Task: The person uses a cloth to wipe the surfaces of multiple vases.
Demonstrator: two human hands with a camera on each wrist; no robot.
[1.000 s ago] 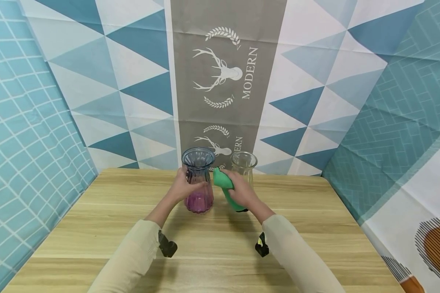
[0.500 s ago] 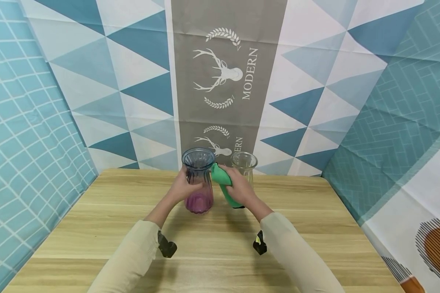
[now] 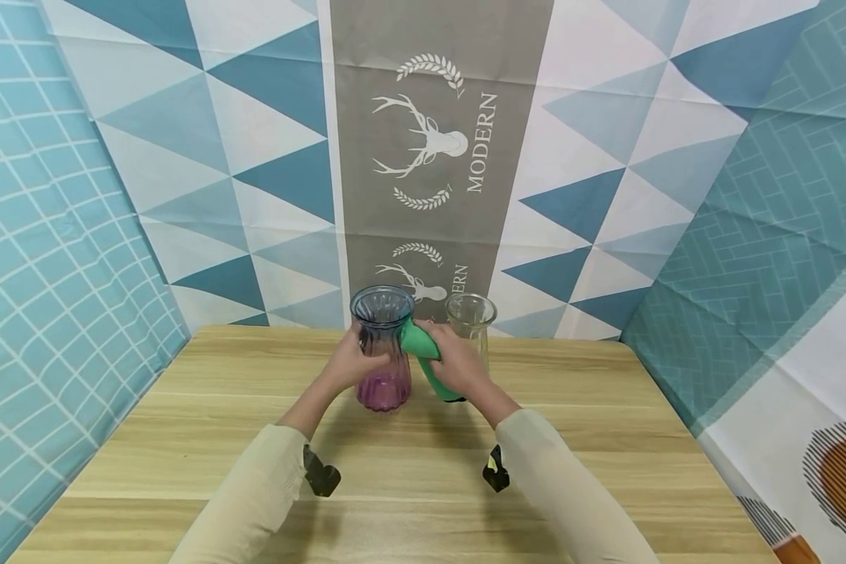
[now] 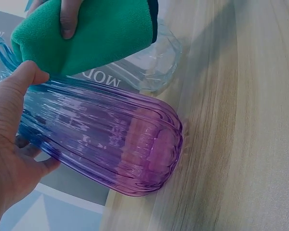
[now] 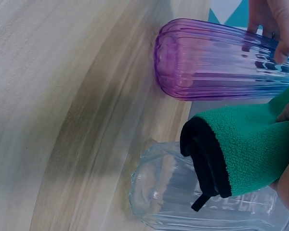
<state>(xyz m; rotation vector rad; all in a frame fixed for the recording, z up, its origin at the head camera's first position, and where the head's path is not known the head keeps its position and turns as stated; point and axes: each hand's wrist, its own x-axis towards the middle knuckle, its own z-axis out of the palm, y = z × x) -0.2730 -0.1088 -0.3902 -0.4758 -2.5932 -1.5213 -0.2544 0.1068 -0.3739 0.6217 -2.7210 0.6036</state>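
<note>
A ribbed glass vase, blue at the rim and purple at the base (image 3: 384,388), stands upright near the table's back edge. My left hand (image 3: 352,362) grips it round the upper body, thumb in front; in the left wrist view this vase (image 4: 120,130) shows its full side. My right hand (image 3: 460,359) holds a bunched green cloth (image 3: 423,345) with a dark edge, up against the vase's right side just below the rim. Behind the right hand a clear glass vase (image 3: 471,309) stands upright, partly hidden; the right wrist view shows the cloth (image 5: 245,149) hanging before it.
The wooden table (image 3: 409,478) ends close behind the vases at a patterned backdrop (image 3: 275,157) with triangles and deer heads. Blue and teal sheets flank the table on both sides. A black wrist device (image 3: 320,474) sits on the left forearm.
My right hand has moved left with the green cloth, from beside the coloured vase until the cloth meets its neck. The left hand and both vases stay in place.
</note>
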